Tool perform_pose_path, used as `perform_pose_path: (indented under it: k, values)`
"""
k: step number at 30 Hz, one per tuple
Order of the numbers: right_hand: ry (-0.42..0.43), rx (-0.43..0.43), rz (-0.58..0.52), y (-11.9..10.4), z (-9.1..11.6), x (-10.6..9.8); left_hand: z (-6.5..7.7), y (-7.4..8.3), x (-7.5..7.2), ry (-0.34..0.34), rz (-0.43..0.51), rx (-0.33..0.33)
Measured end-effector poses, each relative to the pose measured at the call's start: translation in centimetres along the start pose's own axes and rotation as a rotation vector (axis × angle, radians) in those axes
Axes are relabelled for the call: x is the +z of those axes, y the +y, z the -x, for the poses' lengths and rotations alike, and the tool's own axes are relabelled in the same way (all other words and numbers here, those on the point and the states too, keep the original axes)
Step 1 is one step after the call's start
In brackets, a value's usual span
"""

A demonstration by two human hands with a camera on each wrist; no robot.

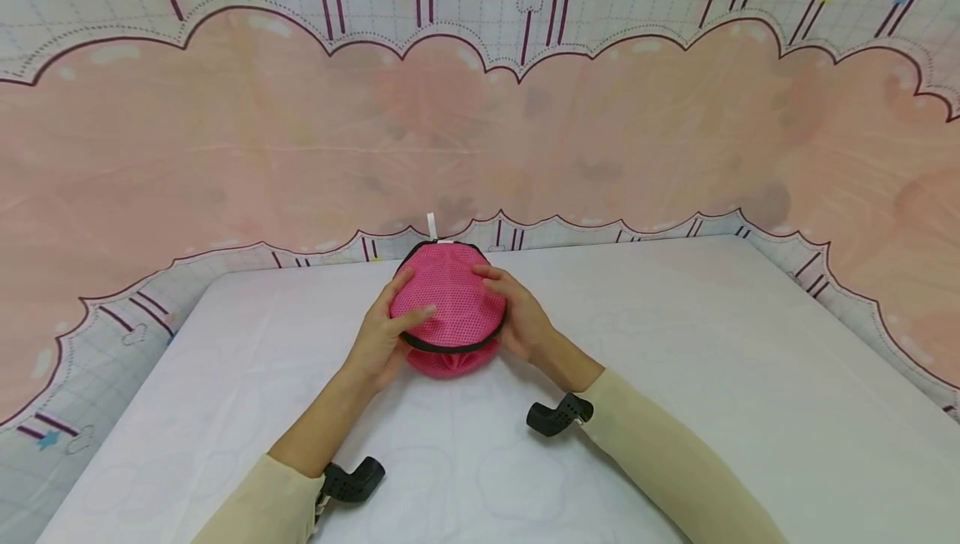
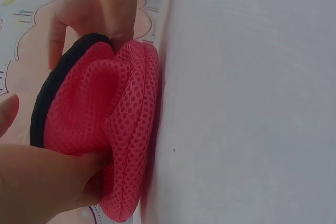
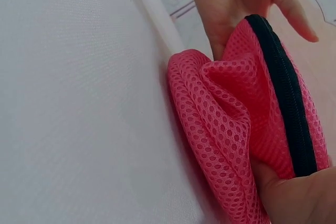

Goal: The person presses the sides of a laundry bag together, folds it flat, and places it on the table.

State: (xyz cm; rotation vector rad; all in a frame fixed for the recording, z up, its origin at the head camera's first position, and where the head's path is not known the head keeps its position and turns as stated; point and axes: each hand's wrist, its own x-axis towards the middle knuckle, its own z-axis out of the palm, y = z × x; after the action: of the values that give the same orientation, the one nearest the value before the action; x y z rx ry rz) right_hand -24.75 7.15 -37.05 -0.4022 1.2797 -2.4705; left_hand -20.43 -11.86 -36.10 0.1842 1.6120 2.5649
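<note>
A round pink mesh bag (image 1: 450, 290) with a black zipper band (image 1: 453, 349) rests on the table, its lower part folded and bulging under the band. My left hand (image 1: 381, 336) grips its left side, thumb lying across the top panel. On the opposite side my right hand (image 1: 519, 317) holds the bag, with fingertips on the upper mesh. Seen from the left wrist, fingers tuck into the fold between the zipper band and the lower mesh (image 2: 131, 124). The right wrist view shows the creased lower mesh (image 3: 210, 124) against the tabletop.
A white cloth covers the table (image 1: 675, 377). Behind it hangs a peach and white patterned backdrop (image 1: 480, 144). A small white tag (image 1: 431, 225) sticks up at the bag's far edge. Black wrist cameras (image 1: 354, 480) sit at both sleeve cuffs.
</note>
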Motion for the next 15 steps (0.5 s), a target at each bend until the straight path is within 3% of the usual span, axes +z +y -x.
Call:
perform_pose_path:
  k: [15]
  values:
    - [0.029, -0.035, -0.005, 0.3, 0.31, -0.2, 0.17, -0.43, 0.0, 0.025, -0.037, -0.012]
